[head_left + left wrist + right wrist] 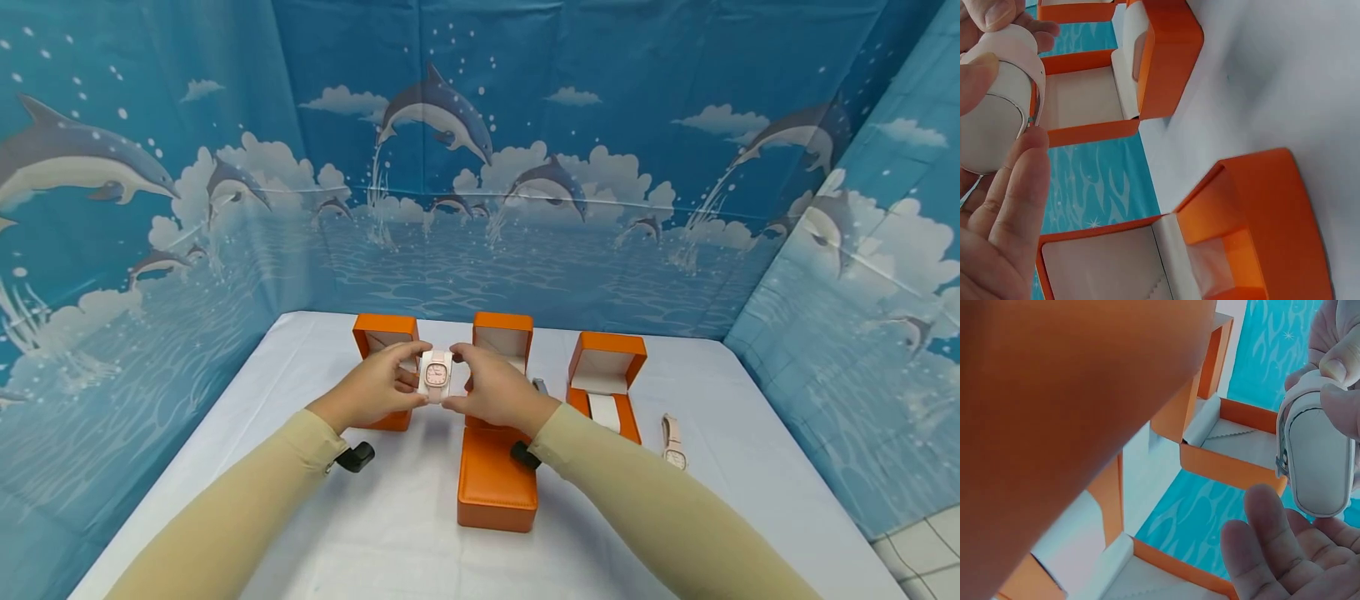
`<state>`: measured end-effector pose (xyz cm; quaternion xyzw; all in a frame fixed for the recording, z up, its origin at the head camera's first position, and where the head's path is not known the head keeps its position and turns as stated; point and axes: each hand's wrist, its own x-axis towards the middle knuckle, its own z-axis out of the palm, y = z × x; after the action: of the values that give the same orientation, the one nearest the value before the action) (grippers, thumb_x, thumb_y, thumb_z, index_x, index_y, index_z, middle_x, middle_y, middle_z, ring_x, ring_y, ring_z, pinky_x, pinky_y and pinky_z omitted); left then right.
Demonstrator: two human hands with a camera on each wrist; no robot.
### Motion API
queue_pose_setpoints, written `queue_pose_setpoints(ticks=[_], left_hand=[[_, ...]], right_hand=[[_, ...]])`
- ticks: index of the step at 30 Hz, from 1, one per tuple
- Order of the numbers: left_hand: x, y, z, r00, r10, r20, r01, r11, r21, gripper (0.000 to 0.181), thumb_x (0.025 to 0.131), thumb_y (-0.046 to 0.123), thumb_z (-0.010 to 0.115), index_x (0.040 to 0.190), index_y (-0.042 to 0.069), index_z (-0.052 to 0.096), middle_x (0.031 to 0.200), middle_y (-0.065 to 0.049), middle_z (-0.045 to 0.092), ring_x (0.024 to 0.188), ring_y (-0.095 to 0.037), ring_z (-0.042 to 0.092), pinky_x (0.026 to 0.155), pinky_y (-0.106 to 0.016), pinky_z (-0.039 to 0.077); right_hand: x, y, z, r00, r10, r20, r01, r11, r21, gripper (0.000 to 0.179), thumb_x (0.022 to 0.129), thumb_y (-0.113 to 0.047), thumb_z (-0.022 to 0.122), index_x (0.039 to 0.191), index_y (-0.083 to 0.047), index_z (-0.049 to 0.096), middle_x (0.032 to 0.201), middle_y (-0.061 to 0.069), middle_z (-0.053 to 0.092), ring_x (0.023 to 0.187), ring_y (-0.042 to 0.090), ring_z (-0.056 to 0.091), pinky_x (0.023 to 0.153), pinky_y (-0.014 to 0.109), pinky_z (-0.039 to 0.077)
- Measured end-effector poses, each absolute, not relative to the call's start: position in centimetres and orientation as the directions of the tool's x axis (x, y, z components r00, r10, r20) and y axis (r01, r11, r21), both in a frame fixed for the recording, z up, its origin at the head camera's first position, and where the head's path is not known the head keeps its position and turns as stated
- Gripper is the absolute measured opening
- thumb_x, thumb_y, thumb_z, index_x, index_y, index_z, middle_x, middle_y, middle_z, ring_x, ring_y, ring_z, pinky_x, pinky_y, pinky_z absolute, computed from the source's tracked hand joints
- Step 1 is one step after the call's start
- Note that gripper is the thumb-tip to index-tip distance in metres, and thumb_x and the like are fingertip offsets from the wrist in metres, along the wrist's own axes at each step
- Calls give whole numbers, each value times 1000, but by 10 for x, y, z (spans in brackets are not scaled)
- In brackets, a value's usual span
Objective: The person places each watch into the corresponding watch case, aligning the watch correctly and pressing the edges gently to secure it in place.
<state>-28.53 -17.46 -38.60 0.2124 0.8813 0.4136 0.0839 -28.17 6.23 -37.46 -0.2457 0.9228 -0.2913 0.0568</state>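
Observation:
Between both hands, raised over the white-covered table, is a watch [436, 375] with a pale pink strap and square dial, wrapped round a white cushion [1319, 462]. My left hand [381, 385] grips its left side, thumb below and fingers above. The right hand [498, 387] holds the opposite side between thumb and fingers. The dial faces the head camera; the wrist views show the cushion's oval end and the strap round it. Behind the left hand stands an open orange box [385, 322], its orange compartment [1241, 256] without a cushion in the left wrist view.
Another open orange box [503, 321] stands behind the right hand, with a closed orange box [497, 487] in front. An open box [611, 344] farther right has a white cushion [603, 412] inside. Beside it lies a second pink watch [672, 437]. A dolphin-print curtain [450, 250] borders the table.

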Motion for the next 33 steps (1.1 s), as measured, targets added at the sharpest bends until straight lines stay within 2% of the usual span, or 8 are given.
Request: queue_pose_setpoints(ticks=[3, 8, 13, 16, 21, 29, 33], left_hand=[[-285, -180, -385, -896, 443, 24, 305, 575, 760, 83, 91, 19, 85, 161, 14, 41, 153, -9, 53, 112, -21, 73, 92, -35, 63], [-285, -188, -384, -900, 435, 16, 294, 581, 759, 83, 91, 22, 85, 161, 14, 41, 153, -10, 55, 112, -21, 72, 93, -37, 63], [-285, -193, -382, -903, 429, -9, 266, 576, 773, 83, 91, 20, 85, 162, 16, 40, 149, -8, 58, 109, -19, 73, 92, -36, 63], [-286, -196, -380, -898, 440, -12, 267, 567, 779, 83, 92, 19, 84, 162, 16, 40, 147, -9, 60, 107, -18, 74, 91, -36, 64], [-286, -202, -379, -896, 443, -16, 262, 560, 786, 82, 91, 22, 85, 161, 17, 42, 144, -9, 63, 106, -18, 74, 90, -36, 64], [-286, -216, -384, -904, 425, -40, 250, 604, 756, 84, 91, 24, 85, 162, 19, 41, 138, -9, 65, 100, -16, 74, 87, -35, 64], [-285, -224, -386, -909, 413, -58, 234, 620, 749, 84, 92, 24, 84, 163, 20, 40, 144, -13, 62, 99, -17, 73, 85, -35, 65]], right_hand=[[-283, 57, -372, -874, -485, 23, -424, 740, -522, 84, 88, -38, 87, 156, -11, 47, 141, 9, 63, 94, 14, 67, 83, 31, 61], [-284, 48, -369, -865, -501, 14, -449, 761, -468, 83, 88, -42, 86, 155, -11, 48, 143, 7, 64, 104, 19, 71, 91, 37, 62], [-286, 41, -368, -859, -511, 8, -463, 772, -435, 86, 89, -44, 85, 157, -9, 46, 147, 9, 63, 124, 23, 67, 104, 42, 58], [-287, 38, -367, -857, -515, 12, -476, 782, -402, 86, 89, -46, 84, 157, -10, 46, 148, 7, 63, 128, 23, 66, 107, 43, 57], [-289, 32, -366, -839, -543, 25, -517, 783, -345, 83, 90, -47, 83, 155, -9, 49, 146, 6, 65, 126, 22, 67, 106, 42, 57], [-293, 16, -363, -835, -549, -38, -524, 814, -252, 85, 91, -53, 79, 158, -11, 48, 145, 6, 66, 122, 22, 69, 102, 41, 59], [-294, 9, -361, -821, -568, -52, -543, 807, -234, 83, 91, -54, 79, 156, -11, 49, 130, 2, 72, 108, 17, 71, 91, 36, 62]])
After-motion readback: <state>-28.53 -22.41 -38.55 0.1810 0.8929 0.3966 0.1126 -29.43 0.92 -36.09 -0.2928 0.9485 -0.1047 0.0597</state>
